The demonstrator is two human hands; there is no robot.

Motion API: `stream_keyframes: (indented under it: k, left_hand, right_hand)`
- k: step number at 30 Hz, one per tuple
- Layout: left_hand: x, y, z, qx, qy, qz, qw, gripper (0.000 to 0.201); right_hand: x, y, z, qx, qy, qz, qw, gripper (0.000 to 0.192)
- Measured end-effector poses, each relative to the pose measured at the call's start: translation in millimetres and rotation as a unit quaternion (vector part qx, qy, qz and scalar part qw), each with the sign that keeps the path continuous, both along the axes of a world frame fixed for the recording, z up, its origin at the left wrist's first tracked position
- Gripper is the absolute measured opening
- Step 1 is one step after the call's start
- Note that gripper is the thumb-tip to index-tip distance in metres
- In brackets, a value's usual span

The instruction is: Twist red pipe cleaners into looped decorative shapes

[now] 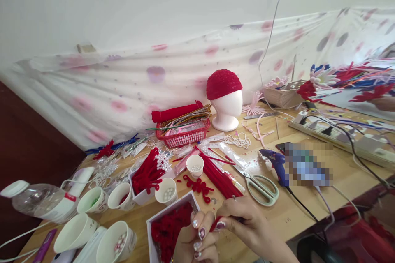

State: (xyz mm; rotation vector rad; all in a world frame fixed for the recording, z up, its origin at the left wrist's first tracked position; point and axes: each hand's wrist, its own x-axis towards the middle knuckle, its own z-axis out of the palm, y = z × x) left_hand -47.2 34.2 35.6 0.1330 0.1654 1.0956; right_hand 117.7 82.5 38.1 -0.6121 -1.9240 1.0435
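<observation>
My left hand [197, 240] and my right hand [247, 222] meet at the front edge of the table, fingers closed. Between their fingertips shows a small piece of red chenille stem [214, 224]; most of it is hidden by the fingers. Just left of my hands is a white box [197, 202] filled with fuzzy red pieces [168, 228]. Beyond them lie a looped red chenille ornament [197, 187] and a bundle of long red chenille stems [217, 176]. Green-handled scissors [262, 191] rest close to my right hand.
A white foam head [228, 109] wears a red cap [224, 84] beside a red basket [185, 133]. Several paper cups [117, 242] of beads and a plastic bottle [43, 199] stand left. Right are a blue glue gun [276, 164], a power strip [327, 135] and another person's hand [381, 102].
</observation>
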Motion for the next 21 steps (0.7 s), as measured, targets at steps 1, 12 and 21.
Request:
stream_keyframes:
  k: [1,12,21]
  left_hand:
    - [0,0,0.4,-0.003,-0.009,-0.004,1.0,0.029]
    - [-5,-3,2.7,-0.021,-0.06,-0.013,0.998,0.026]
    - [-18,-4,1.0,-0.009,0.019,0.0,1.0,0.03]
  right_hand:
    - [0,0,-0.4,-0.001,-0.004,0.001,1.0,0.043]
    - [-6,1,2.8,-0.007,-0.029,0.014,0.999,0.048]
    - [-13,3,1.0,0.017,-0.05,0.029,0.998,0.041]
